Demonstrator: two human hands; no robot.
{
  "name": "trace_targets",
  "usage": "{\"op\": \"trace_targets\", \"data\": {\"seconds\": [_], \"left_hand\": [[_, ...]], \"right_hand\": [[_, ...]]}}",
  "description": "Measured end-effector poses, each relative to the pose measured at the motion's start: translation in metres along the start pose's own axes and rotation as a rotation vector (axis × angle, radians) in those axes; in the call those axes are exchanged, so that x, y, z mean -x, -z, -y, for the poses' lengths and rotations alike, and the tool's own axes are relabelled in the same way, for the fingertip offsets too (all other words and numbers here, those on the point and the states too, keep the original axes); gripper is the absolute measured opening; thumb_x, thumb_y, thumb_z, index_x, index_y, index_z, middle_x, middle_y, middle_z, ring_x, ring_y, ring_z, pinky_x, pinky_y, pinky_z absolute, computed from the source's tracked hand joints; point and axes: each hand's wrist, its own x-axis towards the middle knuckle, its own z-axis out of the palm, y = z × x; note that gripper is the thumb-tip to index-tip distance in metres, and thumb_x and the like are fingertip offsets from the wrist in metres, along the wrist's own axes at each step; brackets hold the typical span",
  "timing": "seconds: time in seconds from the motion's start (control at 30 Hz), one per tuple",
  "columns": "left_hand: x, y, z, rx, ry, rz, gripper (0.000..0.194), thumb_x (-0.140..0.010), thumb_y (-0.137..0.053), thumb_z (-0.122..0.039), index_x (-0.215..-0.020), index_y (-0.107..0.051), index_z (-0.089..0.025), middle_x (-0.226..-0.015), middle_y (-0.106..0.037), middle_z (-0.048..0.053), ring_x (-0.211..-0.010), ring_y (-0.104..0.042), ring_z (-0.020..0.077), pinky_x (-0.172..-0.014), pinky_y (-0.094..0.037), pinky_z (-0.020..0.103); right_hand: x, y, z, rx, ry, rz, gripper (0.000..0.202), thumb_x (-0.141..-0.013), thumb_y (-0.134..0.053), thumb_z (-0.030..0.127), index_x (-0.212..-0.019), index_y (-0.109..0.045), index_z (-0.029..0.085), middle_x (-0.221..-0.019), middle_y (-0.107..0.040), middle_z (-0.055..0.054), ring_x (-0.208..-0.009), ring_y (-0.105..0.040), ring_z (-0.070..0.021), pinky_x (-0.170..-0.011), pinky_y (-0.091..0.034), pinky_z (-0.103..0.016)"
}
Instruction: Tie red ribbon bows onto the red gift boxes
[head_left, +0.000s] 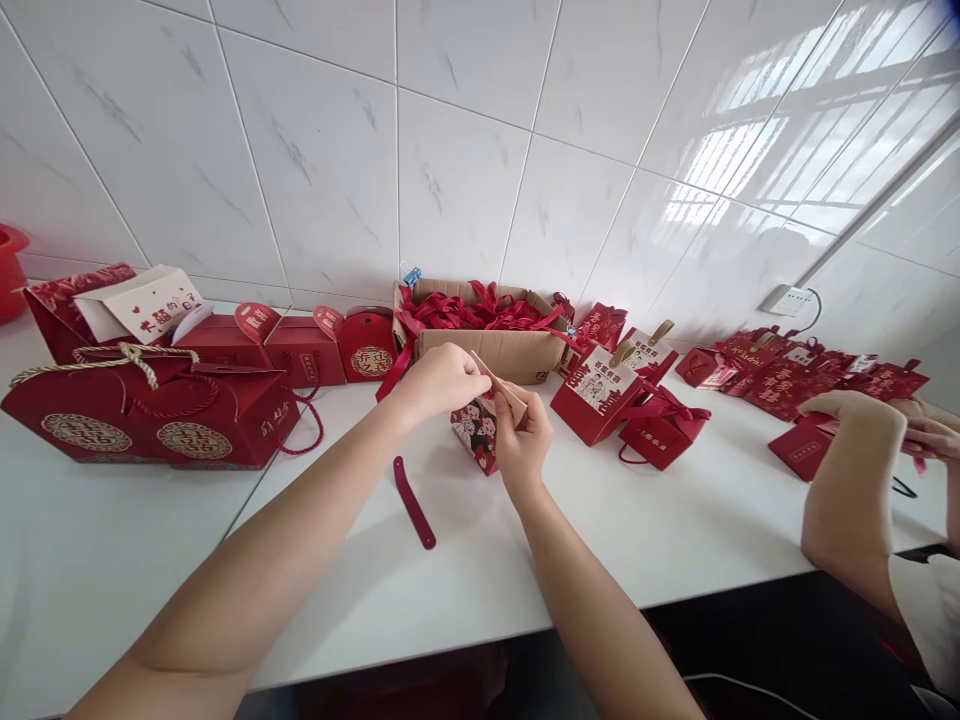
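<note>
A small red box with a cartoon print [474,432] stands on the white table [330,590], its top flaps showing a beige inner side. At the upper edge of the flaps, my left hand [442,380] pinches the box with bent fingers. My right hand [525,440] grips the flaps from the right, thumb pressed against them. The fingertips of both hands are close together and partly hide the top. A dark red strap with a hole at each end [414,503] lies flat on the table to the left of the box.
Behind my hands stands a cardboard box of red ribbons [480,345]. Large red gift boxes [150,420] stand left, smaller boxes [600,395] right. A person's arm [855,480] is at the far right.
</note>
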Motion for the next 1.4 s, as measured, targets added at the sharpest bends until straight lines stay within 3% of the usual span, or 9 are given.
{"op": "trace_targets", "data": {"seconds": [0.27,0.43,0.7,0.87,0.97,1.13,1.4], "left_hand": [[-0.003,-0.002,0.002,0.079,0.032,0.023,0.032,-0.066,-0.054,-0.031,-0.05,-0.029,-0.019,-0.051,-0.026,-0.003,-0.045,-0.022,0.0082,-0.046,-0.015,0.029],[-0.004,-0.003,0.004,0.073,-0.011,0.034,0.032,-0.069,-0.057,-0.034,-0.052,-0.034,-0.018,-0.055,-0.036,-0.003,-0.048,-0.031,0.0088,-0.046,-0.02,0.027],[-0.008,-0.004,0.01,0.024,-0.021,0.104,0.03,-0.077,-0.055,-0.046,-0.07,-0.061,-0.018,-0.066,-0.057,0.0,-0.059,-0.048,0.0134,-0.052,-0.032,0.025],[-0.007,-0.005,0.009,-0.007,-0.025,0.11,0.035,-0.079,-0.054,-0.05,-0.065,-0.055,-0.018,-0.06,-0.051,-0.001,-0.053,-0.04,0.0116,-0.048,-0.026,0.026],[-0.008,-0.006,0.009,0.055,-0.052,0.128,0.036,-0.081,-0.054,-0.048,-0.062,-0.051,-0.017,-0.059,-0.049,-0.001,-0.053,-0.039,0.011,-0.049,-0.027,0.026],[-0.009,-0.005,0.01,0.218,-0.07,0.198,0.028,-0.079,-0.059,-0.042,-0.069,-0.062,-0.016,-0.065,-0.058,0.001,-0.058,-0.048,0.0129,-0.054,-0.034,0.026],[-0.009,-0.005,0.008,0.329,-0.046,0.2,0.023,-0.078,-0.061,-0.034,-0.071,-0.067,-0.014,-0.068,-0.061,0.002,-0.063,-0.052,0.0132,-0.059,-0.038,0.026]], "right_hand": [[-0.001,0.0,0.0,0.004,-0.005,-0.006,0.016,-0.087,-0.057,0.03,-0.092,-0.066,0.019,-0.097,-0.075,-0.006,-0.088,-0.07,-0.0181,-0.078,-0.057,-0.034],[-0.002,0.001,-0.001,0.008,0.012,-0.02,0.015,-0.087,-0.056,0.029,-0.092,-0.066,0.019,-0.097,-0.075,-0.007,-0.089,-0.071,-0.0185,-0.079,-0.058,-0.035],[-0.002,0.001,0.0,-0.011,0.032,-0.03,0.014,-0.087,-0.057,0.029,-0.091,-0.065,0.019,-0.096,-0.075,-0.007,-0.089,-0.07,-0.0186,-0.08,-0.057,-0.035],[-0.003,0.002,-0.002,-0.013,0.007,-0.036,0.014,-0.087,-0.057,0.029,-0.091,-0.066,0.019,-0.097,-0.074,-0.006,-0.09,-0.07,-0.018,-0.08,-0.057,-0.034],[-0.003,0.003,-0.003,0.017,0.011,-0.04,0.015,-0.087,-0.056,0.029,-0.093,-0.066,0.019,-0.097,-0.074,-0.006,-0.089,-0.069,-0.018,-0.08,-0.057,-0.034],[-0.003,0.003,-0.004,0.016,-0.003,-0.035,0.016,-0.087,-0.055,0.029,-0.094,-0.066,0.019,-0.096,-0.074,-0.006,-0.088,-0.069,-0.0176,-0.08,-0.057,-0.034],[-0.004,0.004,-0.004,-0.009,-0.032,-0.036,0.016,-0.088,-0.055,0.03,-0.095,-0.064,0.019,-0.097,-0.072,-0.006,-0.088,-0.068,-0.0174,-0.08,-0.056,-0.034]]}}
